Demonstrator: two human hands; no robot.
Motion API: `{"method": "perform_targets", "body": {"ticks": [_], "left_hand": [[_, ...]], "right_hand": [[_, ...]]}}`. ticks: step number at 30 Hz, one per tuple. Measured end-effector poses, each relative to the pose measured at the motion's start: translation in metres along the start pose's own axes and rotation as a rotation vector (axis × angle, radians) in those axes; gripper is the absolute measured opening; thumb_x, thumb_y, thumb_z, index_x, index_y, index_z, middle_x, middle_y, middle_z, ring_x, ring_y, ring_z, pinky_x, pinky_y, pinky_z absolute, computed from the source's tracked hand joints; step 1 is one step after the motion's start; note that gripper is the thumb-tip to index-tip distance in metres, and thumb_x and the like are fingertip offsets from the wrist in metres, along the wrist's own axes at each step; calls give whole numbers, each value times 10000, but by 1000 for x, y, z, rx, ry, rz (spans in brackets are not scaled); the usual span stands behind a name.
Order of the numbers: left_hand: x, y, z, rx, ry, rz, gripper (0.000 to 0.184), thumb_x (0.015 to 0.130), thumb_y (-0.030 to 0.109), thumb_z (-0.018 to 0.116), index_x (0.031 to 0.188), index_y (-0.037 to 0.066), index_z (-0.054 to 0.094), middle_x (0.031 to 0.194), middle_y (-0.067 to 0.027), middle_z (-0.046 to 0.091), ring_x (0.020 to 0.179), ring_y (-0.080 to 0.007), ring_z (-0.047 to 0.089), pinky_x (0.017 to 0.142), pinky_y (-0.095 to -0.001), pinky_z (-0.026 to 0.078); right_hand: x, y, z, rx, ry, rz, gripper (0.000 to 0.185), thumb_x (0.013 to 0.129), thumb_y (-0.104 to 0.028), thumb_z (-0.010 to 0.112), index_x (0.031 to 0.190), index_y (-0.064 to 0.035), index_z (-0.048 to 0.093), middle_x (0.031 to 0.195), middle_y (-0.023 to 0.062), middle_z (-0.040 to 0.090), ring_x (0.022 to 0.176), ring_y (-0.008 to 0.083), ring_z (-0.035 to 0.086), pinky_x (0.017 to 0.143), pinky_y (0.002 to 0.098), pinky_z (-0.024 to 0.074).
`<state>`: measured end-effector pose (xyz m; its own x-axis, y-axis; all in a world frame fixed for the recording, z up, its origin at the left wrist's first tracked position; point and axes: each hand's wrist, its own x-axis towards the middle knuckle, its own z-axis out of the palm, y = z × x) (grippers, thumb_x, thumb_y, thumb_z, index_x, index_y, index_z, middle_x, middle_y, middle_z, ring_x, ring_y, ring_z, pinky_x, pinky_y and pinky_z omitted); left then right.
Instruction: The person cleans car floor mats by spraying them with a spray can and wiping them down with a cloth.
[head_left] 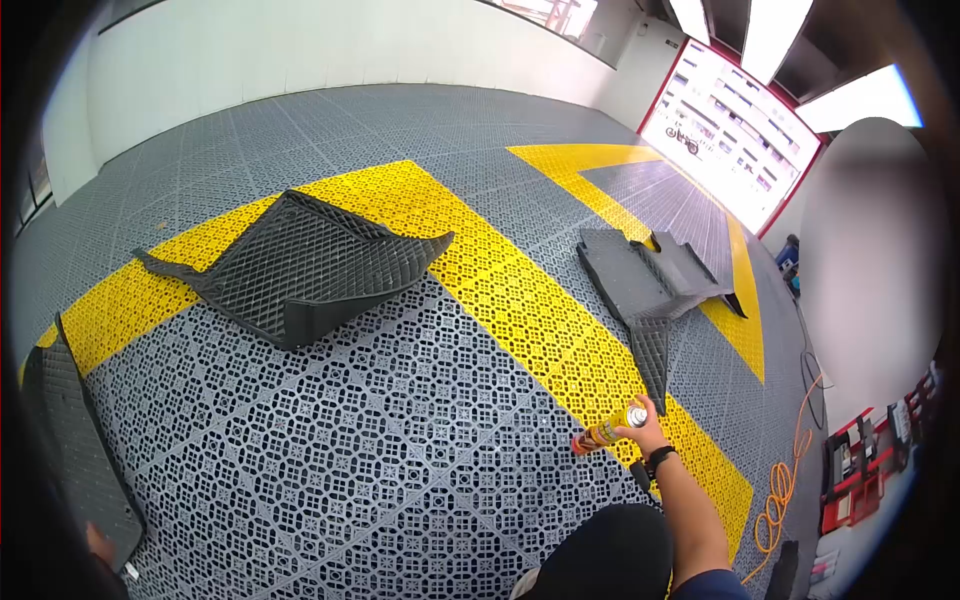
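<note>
My right hand [645, 432] is wrapped round a yellow spray can [606, 432], which lies tilted just above the floor tiles, one end red and the other silvery. A black band circles the wrist, and a small black object [640, 474] shows beside it. At the lower left edge, my left hand [100, 545] is partly in view against a black quilted car floor mat [75, 440]; its grip is too dark to make out. Ahead lies a second quilted mat [300, 260] with raised, curled edges. A third mat [660, 280] rests farther right, beyond the spray can.
Grey perforated floor tiles [330, 430] carry broad yellow stripes [520, 310]. On the right are an orange coiled hose [775, 500] and a red rack [855, 480] of items. A white wall [300, 50] runs along the back, with a bright red-framed panel [730, 130] at right.
</note>
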<state>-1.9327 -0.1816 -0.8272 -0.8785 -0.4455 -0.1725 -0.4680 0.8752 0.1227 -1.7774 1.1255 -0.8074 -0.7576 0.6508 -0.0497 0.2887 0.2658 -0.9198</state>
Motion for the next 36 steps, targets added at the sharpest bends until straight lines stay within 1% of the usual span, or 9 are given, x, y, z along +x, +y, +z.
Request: {"method": "perform_targets", "body": {"ticks": [3, 8, 12, 16, 18, 22, 27, 30, 36], "left_hand": [[28, 17, 88, -153, 25, 42, 899, 808, 132, 872, 1567, -27, 417, 1528, -288, 537, 1432, -440, 526, 1229, -511, 411], [48, 54, 130, -354, 58, -177, 1186, 738, 167, 911, 1680, -59, 227, 1681, -299, 364, 1570, -414, 376, 1302, -436, 325], [65, 63, 156, -255, -57, -104, 1120, 802, 227, 897, 1669, -47, 242, 1691, -330, 337, 1573, -468, 344, 1299, -480, 319], [50, 120, 155, 64, 169, -417, 382, 985, 184, 713, 1322, 74, 570, 1366, -164, 624, 1265, -415, 637, 1023, -545, 573], [50, 148, 144, 212, 40, -286, 345, 1003, 233, 656, 1300, 59, 639, 1319, -155, 663, 1264, -374, 649, 1026, -512, 560], [-2, 260, 120, -74, 63, 32, 358, 896, 246, 689, 1118, -33, 725, 1233, -266, 700, 1177, -458, 663, 1024, -537, 532], [-68, 367, 119, -1016, -173, 465, 695, 856, 257, 797, 1460, -3, 573, 1577, -317, 479, 1493, -495, 431, 1245, -535, 384], [-88, 353, 78, -549, 74, 567, 698, 857, 262, 799, 1477, 32, 576, 1639, -272, 433, 1542, -514, 363, 1276, -558, 344], [-119, 209, 65, -97, 368, -120, 614, 815, 277, 820, 1338, 33, 612, 1598, -222, 451, 1544, -456, 339, 1179, -636, 382]], "right_hand": [[-2, -25, 40, -201, 151, 16, 603, 748, 11, 947, 1221, -115, 593, 1072, 22, 700, 984, 164, 706, 880, 355, 617], [-23, -103, 81, -653, -214, -112, 706, 766, -227, 1002, 1308, -98, 568, 1127, 75, 733, 1058, 183, 722, 948, 377, 602], [-39, -162, 133, -684, -628, -137, 813, 825, -259, 981, 1431, -111, 459, 1226, 117, 706, 1114, 234, 708, 962, 385, 595], [-98, -242, 255, -694, -1084, -149, 871, 842, -291, 971, 1443, -110, 368, 1352, 133, 719, 1248, 286, 708, 1025, 446, 589], [-138, -262, 309, -609, -1149, -294, 970, 801, -442, 966, 1522, -108, 408, 1290, 143, 731, 1213, 341, 720, 1048, 451, 563], [-196, -252, 402, -587, -1001, -568, 1018, 753, -307, 1000, 1506, -61, 360, 1205, 145, 764, 1073, 326, 777, 931, 445, 623], [-214, -163, 484, 19, -702, -525, 872, 765, 13, 838, 1487, -88, 359, 1137, 156, 697, 1041, 265, 731, 955, 412, 596], [-228, -153, 515, 227, -691, -579, 934, 756, 62, 815, 1542, -105, 339, 1231, 161, 610, 1098, 278, 708, 992, 439, 587], [-266, -194, 547, 158, -568, -924, 972, 739, -99, 948, 1539, -144, 399, 1306, 148, 546, 1067, 279, 683, 963, 454, 593]]}}
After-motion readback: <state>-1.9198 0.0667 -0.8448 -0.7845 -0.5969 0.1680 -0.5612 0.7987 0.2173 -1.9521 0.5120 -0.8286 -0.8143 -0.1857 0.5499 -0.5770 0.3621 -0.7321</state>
